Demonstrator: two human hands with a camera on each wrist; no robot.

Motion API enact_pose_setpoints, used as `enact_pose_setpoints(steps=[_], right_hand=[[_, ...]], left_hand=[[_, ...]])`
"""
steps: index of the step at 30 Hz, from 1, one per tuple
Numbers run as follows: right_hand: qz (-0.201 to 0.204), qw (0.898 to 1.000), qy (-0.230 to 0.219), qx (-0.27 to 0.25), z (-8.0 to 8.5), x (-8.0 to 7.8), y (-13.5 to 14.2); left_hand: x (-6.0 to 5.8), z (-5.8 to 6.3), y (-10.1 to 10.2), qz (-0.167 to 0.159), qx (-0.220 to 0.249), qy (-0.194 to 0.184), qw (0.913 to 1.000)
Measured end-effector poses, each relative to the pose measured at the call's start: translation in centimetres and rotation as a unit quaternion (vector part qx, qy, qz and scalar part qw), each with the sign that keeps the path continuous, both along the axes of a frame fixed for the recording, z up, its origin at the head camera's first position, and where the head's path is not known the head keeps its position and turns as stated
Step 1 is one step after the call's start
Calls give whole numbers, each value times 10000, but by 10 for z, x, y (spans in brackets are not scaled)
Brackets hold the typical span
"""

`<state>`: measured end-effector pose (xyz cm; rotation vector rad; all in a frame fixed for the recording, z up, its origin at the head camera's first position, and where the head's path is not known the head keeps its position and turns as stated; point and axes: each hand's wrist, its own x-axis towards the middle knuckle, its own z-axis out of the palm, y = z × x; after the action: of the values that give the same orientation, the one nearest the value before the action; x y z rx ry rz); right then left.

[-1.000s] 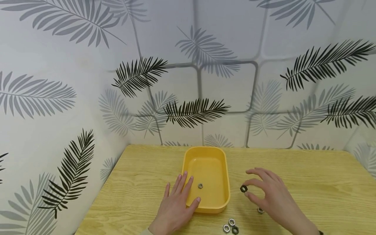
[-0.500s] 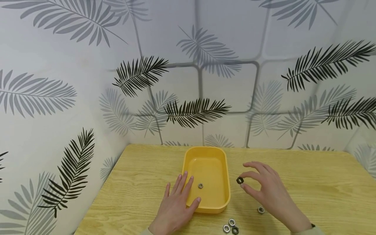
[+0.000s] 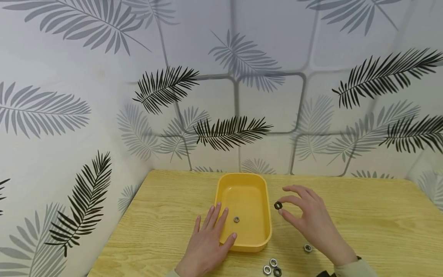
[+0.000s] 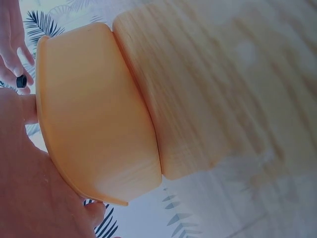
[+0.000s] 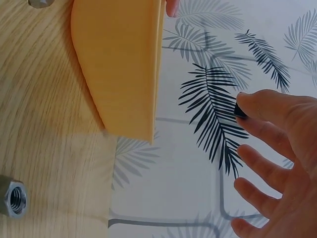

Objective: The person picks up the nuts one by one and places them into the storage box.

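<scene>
My right grip (image 3: 311, 219) pinches a dark hex nut (image 3: 275, 206) between thumb and forefinger, the other fingers held apart, off the bench (image 3: 173, 200) and just outside the right-hand wall of a yellow tray (image 3: 249, 200). The tray lies to the left of the nut, its long axis running away from me toward the leaf-patterned wall (image 3: 221, 154); from the right wrist, the nut appears higher than the rim. The right hand is the nearer to the nut. My left grip (image 3: 207, 246), fingers spread, rests over the tray's near left side, pinching nothing that I can see. Inside the tray sits one silver nut (image 3: 236, 219), near my left fingertips. Beyond my grips, a lone silver nut (image 3: 307, 248) lies on the bench below my right wrist, and a cluster of three, two silver nuts (image 3: 273, 263) and a black nut (image 3: 277, 271), lies just off the tray's near right corner. Compared with half a second ago, my right grip and its nut are farther forward and closer to the tray; tray and left hand look unmoved.
</scene>
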<state>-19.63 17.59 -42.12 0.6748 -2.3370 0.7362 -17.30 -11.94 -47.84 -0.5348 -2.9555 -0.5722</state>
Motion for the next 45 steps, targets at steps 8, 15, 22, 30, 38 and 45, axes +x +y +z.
enact_pose_setpoints(steps=[8,15,22,30,38,45], right_hand=[[39,10000,-33,-1,0,-11,-4],[4,9996,-273,-24,1,-17,-10],[9,9995,-306,69,-1,-22,-15],[17,9985,-528,134,-1,-29,-26],[58,9976,-655,214,-3,-36,-36],[2,9961,-759,453,-3,-41,-45]], left_hand=[[0,2,0,2,99,-70,9999],[0,3,1,1,89,-86,9999],[0,2,0,2,16,-29,10000],[0,2,0,30,-2,-19,10000],[0,1,1,58,-14,-33,10000],[0,0,1,52,-1,26,10000]])
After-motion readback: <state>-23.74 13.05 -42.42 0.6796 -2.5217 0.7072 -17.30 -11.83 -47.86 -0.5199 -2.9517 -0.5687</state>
